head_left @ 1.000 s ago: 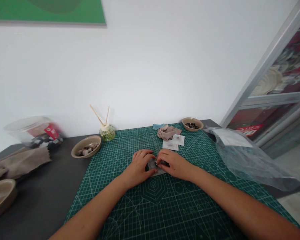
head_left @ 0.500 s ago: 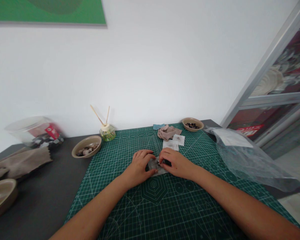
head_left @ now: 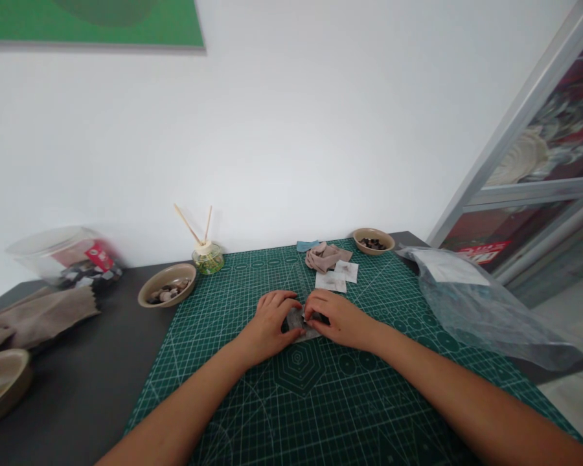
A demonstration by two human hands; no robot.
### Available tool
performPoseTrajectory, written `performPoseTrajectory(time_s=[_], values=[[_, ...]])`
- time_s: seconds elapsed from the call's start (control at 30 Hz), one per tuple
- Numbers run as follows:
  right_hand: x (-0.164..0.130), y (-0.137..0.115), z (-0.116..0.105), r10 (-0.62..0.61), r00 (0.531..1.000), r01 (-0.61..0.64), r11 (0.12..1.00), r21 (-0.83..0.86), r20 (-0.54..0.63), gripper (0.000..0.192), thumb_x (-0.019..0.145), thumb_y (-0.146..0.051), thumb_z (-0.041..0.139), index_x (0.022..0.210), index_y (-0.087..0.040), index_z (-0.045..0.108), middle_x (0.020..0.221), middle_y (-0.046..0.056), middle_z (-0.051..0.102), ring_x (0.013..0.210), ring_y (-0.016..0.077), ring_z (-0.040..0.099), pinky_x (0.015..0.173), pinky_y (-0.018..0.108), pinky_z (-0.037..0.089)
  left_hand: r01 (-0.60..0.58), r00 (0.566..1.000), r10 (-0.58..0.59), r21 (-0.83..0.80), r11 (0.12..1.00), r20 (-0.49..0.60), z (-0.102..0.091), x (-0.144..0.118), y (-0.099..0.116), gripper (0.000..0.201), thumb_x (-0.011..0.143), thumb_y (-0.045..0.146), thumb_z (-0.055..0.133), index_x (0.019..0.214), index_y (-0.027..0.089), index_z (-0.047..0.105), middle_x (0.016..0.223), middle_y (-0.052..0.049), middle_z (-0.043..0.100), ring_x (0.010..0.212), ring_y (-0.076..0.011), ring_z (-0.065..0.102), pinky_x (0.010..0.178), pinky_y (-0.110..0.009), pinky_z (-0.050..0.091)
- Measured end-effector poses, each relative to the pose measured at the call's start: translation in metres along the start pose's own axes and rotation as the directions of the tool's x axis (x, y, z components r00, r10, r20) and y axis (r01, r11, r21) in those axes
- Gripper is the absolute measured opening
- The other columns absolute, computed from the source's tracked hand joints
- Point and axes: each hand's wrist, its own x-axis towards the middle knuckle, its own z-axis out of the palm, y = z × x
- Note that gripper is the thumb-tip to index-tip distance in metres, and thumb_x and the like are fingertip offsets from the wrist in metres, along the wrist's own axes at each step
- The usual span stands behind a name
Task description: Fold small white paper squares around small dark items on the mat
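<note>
The person's left hand [head_left: 272, 325] arched at the left edge of a thin grey piece [head_left: 296, 318], thumb and fingers parted and their tips seeming to rest on it rather than clench it. The piece lay on the green mat [head_left: 243, 401], between the two hands and partly hidden by them. The right hand [head_left: 339, 318] had thumb and forefinger brought together in a pinch at the piece's upper middle; whether something smaller was also caught there could not be told.

Handled well, this work probably called for light, steady pressure from the left fingertips, keeping the piece flat, while the right hand's pinch worked in small strokes. A hard tug might have creased or slid so thin a piece.

As for edges, the mat's left border slanted over the dark tabletop [head_left: 102, 375], and a bowl [head_left: 151, 282] of small pieces stood right beside it. A reed diffuser [head_left: 208, 260] stood at the far left corner. Grid lines showed between these and the left hand, and widely toward the person, so pulling back seemed the easiest way. Just beyond the right hand lay white squares [head_left: 327, 281], limiting forward reach, with a crumpled cloth [head_left: 323, 257] behind them. Farther right, a plastic bag [head_left: 471, 317] overlapped the mat's right edge, where a sleeve or elbow might have snagged.
</note>
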Motion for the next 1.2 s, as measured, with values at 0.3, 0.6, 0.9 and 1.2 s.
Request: performPoseTrajectory(time_s=[0.3, 0.6, 0.9, 1.2], values=[[-0.0011, -0.0006, -0.0017, -0.033, 0.999, 0.033, 0.999, 0.012, 0.008, 0.013, 0.078, -0.006, 0.059, 0.084, -0.017, 0.057, 0.089, 0.005, 0.057, 0.086, 0.0185, 0.053, 0.076, 0.031, 0.045, 0.005, 1.000, -0.005, 0.001, 1.000, 0.000, -0.0009, 0.0003, 0.0020, 0.030, 0.077, 0.024, 0.066, 0.106, 0.023, 0.057, 0.125, -0.007, 0.053, 0.120, -0.0278, 0.043, 0.103, -0.048, 0.030], [-0.0009, -0.0006, -0.0010, -0.026, 1.000, 0.026, 1.000, 0.009, 0.011, 0.013, 0.078, -0.006, 0.059, 0.084, -0.017, 0.057, 0.089, 0.005, 0.057, 0.085, 0.0181, 0.053, 0.076, 0.030, 0.045, 0.006, 1.000, -0.006, -0.003, 1.000, 0.009, -0.0015, 0.0006, 0.0026, 0.032, 0.076, 0.023, 0.069, 0.106, 0.023, 0.057, 0.125, -0.007, 0.052, 0.121, -0.0276, 0.043, 0.103, -0.047, 0.030], [-0.0011, -0.0012, -0.0015, -0.011, 1.000, 0.011, 1.000, 0.012, 0.015, 0.013, 0.077, -0.006, 0.060, 0.085, -0.017, 0.057, 0.089, 0.005, 0.057, 0.084, 0.0179, 0.053, 0.074, 0.030, 0.045, 0.001, 1.000, -0.001, -0.003, 1.000, 0.002, -0.0014, 0.0000, 0.0021, 0.033, 0.076, 0.023, 0.070, 0.106, 0.022, 0.057, 0.125, -0.007, 0.052, 0.121, -0.0270, 0.042, 0.103, -0.046, 0.030], [-0.0001, 0.0021, 0.0003, 0.019, 1.000, -0.019, 1.000, -0.003, -0.024, 0.012, 0.078, -0.007, 0.061, 0.084, -0.017, 0.057, 0.089, 0.005, 0.058, 0.085, 0.0188, 0.053, 0.077, 0.032, 0.045, -0.006, 1.000, 0.006, 0.001, 1.000, 0.000, -0.0005, 0.0001, 0.0007, 0.034, 0.076, 0.024, 0.069, 0.107, 0.022, 0.057, 0.125, -0.006, 0.052, 0.120, -0.0270, 0.043, 0.103, -0.046, 0.031]])
